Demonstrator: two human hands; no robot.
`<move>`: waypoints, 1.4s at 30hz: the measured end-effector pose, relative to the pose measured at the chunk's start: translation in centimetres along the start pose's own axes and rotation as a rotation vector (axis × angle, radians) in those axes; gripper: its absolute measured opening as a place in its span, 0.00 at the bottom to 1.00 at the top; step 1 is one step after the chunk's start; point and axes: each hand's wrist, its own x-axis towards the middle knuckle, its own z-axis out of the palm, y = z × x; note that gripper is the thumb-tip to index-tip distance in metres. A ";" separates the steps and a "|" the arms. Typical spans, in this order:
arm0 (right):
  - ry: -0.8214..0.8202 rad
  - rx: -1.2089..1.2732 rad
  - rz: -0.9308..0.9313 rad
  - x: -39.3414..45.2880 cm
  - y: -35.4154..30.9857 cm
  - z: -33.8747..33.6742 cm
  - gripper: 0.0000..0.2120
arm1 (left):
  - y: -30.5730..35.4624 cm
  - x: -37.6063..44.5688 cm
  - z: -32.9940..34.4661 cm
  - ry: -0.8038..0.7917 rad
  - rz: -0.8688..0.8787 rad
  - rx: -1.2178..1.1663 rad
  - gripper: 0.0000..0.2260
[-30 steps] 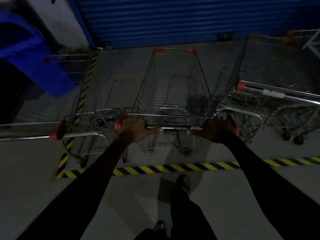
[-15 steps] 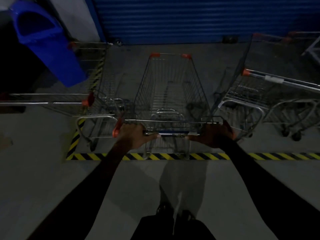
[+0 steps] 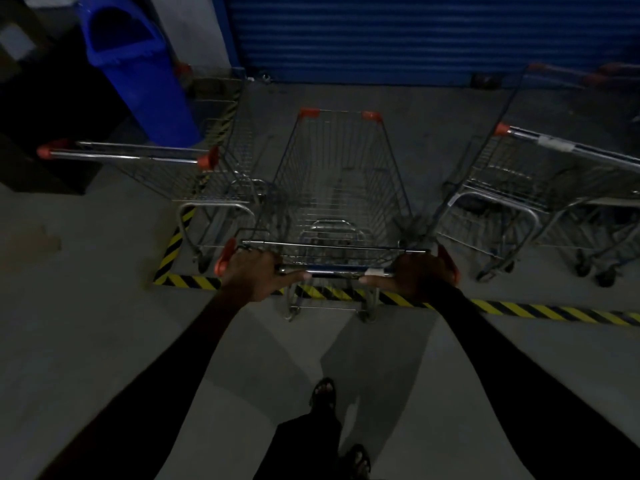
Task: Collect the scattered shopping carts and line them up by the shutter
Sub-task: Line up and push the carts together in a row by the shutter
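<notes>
Very dim and soft throughout (wide-angle bending at the edges), with faint shadows on the floor (image 3: 104, 306).

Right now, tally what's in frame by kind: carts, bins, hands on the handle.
Shopping carts: 3 clearly visible: middle cart, left cart, right cart. More orange corners at the far right edge may belong to a further cart; too dark to tell.
Blue bins: 1, the blue bin.
Hands on the middle cart's handle: 2, left hand, right hand.
Total: 6
</notes>
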 end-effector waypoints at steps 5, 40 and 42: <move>0.020 0.013 0.008 -2.6 -1.2 1.8 0.51 | 0.1 -3.7 -0.2 -0.048 -0.048 0.017 0.52; 0.056 -0.078 0.153 20.4 -4.3 -6.0 0.48 | -10.6 21.9 -3.6 -0.120 0.121 -0.026 0.40; 0.071 -0.070 0.144 21.6 -4.2 -6.3 0.46 | -11.1 23.1 -3.4 -0.109 0.123 -0.025 0.41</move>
